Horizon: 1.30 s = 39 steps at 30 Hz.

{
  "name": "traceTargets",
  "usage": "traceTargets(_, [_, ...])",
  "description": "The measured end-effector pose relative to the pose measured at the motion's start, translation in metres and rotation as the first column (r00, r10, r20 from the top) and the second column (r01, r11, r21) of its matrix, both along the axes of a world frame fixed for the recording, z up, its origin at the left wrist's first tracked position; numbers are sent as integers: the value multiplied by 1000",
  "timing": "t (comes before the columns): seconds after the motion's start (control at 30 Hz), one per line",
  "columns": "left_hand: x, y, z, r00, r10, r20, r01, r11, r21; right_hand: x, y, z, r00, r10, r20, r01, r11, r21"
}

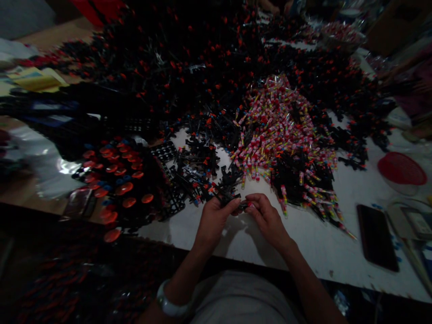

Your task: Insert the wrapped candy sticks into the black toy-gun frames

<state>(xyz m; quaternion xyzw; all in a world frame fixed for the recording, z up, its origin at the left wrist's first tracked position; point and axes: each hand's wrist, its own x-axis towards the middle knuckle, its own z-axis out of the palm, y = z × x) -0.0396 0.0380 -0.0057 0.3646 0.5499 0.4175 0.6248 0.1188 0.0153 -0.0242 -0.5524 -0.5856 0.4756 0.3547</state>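
My left hand (212, 221) is closed around a small black plastic toy gun (233, 197), held low over the white tabletop. Close beside it, my right hand (268, 219) pinches a small piece with a red end (250, 204) against the gun; most of that piece is hidden by the fingers. Just beyond my hands lie loose black toy guns (199, 157) with orange and blue tips. To the right of these is a heap of candy-filled tubes (275, 121) in pink and yellow. A few tubes (283, 200) lie nearer to my right hand.
A black crate (175, 202) at left holds parts with orange discs (124, 188). Large dark piles of toy guns (189, 54) cover the back. At right are a phone (377, 237) and a red mesh lid (401, 168). Another person's arm (410, 60) shows at the far right.
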Motion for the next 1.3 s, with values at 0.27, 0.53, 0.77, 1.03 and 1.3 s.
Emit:
traceTargets(0.27, [0, -1, 0, 1000, -24, -4, 24, 1000, 2, -2, 0, -3, 1000, 6, 0, -6, 1000, -4])
traceTargets(0.53, [9, -7, -3, 991, 126, 40, -125, 991, -37, -12, -7, -4, 977, 91, 193, -111, 989, 100])
traceTargets(0.77, [20, -6, -10, 999, -25, 34, 25, 999, -20, -9, -17, -19, 906, -51, 420, -19, 987, 162])
traceTargets(1.03, [4, 47, -16, 641, 147, -754, 250, 888, 385, 65, 21, 11, 494, -681, 540, 245, 706, 665])
traceTargets(1.3, [-6, 38, -32, 393, 152, -907, 401, 859, 318, -32, 70, -24, 598, -318, 736, -25, 910, 413])
